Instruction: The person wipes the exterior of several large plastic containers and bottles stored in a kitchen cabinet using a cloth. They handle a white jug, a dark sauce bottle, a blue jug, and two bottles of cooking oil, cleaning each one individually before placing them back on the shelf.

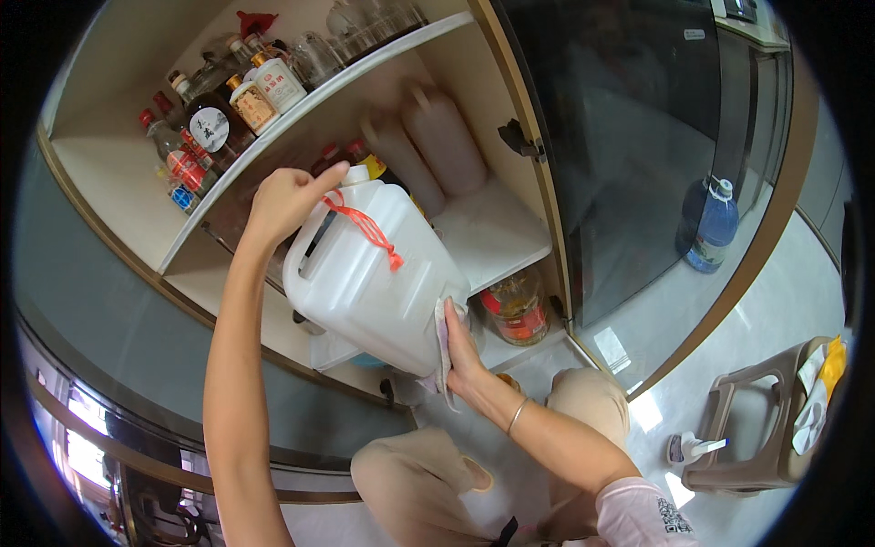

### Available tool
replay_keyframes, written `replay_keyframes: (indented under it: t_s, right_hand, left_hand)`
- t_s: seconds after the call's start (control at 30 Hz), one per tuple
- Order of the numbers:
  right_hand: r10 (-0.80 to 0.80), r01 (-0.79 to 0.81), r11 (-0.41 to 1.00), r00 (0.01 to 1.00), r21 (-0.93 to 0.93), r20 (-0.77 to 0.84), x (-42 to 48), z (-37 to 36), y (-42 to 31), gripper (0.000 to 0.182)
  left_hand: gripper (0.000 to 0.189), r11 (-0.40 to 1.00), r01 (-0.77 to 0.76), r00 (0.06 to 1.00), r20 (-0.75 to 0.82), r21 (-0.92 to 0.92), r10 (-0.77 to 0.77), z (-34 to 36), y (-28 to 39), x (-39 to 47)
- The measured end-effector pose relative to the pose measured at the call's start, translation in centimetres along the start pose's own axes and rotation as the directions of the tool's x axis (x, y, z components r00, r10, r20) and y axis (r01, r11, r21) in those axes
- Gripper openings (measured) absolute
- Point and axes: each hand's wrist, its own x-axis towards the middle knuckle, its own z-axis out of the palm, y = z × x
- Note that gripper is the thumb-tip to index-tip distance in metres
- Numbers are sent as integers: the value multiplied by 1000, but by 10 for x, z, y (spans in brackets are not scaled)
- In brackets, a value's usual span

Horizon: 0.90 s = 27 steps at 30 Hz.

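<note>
A white plastic jug (383,273) with a moulded handle is tilted in front of the open cabinet. A red cord (372,232) hangs tied near its neck. My left hand (290,202) grips the top of the jug at the handle, its thumb stretched toward the white screw cap (355,176); the other fingers are partly hidden. With my right hand (463,352) I press a pale cloth (441,355) against the jug's lower end, supporting it there. Behind the jug, the middle cabinet shelf (495,225) is partly visible.
Bottles, including a dark one (212,130), and glass mugs (318,58) stand on the upper shelf. Two large jugs (444,140) are farther back below. An oil bottle (516,308) sits at the bottom. A glass door (636,137) stands open; a stool (759,424) and spray bottle (690,448) are right.
</note>
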Motion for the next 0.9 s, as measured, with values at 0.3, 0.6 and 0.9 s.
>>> replay_keyframes:
  t_s: [0.3,0.6,0.9]
  right_hand:
    - [-570,438,611,822,-660,18,-6,4,33,72]
    - [-411,726,-473,319,-499,854,-28,82,3,77]
    - [-657,528,-127,589,-840,470,86,31,-56,64]
  left_hand:
    - [53,972,65,997,-23,-225,-72,25,-26,-31]
    - [53,973,-62,998,-33,-223,56,32,-17,-31]
    - [48,955,19,1000,18,-297,-14,27,-18,-23]
